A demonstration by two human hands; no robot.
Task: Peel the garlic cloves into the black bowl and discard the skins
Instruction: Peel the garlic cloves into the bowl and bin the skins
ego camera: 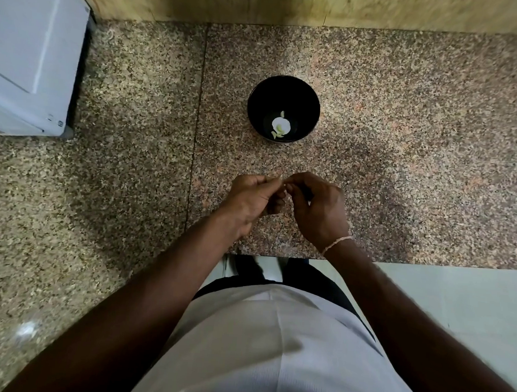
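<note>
The black bowl (283,108) stands on the speckled granite counter (405,144), a short way beyond my hands. Inside it lie a white garlic piece (281,125) and a few pale green bits. Over the counter's near part, my left hand (252,200) and my right hand (318,208) meet fingertip to fingertip. Between them they pinch a small garlic clove (278,179), mostly hidden by the fingers. A thin thread band circles my right wrist.
A white appliance (30,51) fills the counter's far left corner. A wooden wall panel (293,4) runs along the back. The counter's front edge lies just behind my wrists, with pale floor (456,299) below on the right.
</note>
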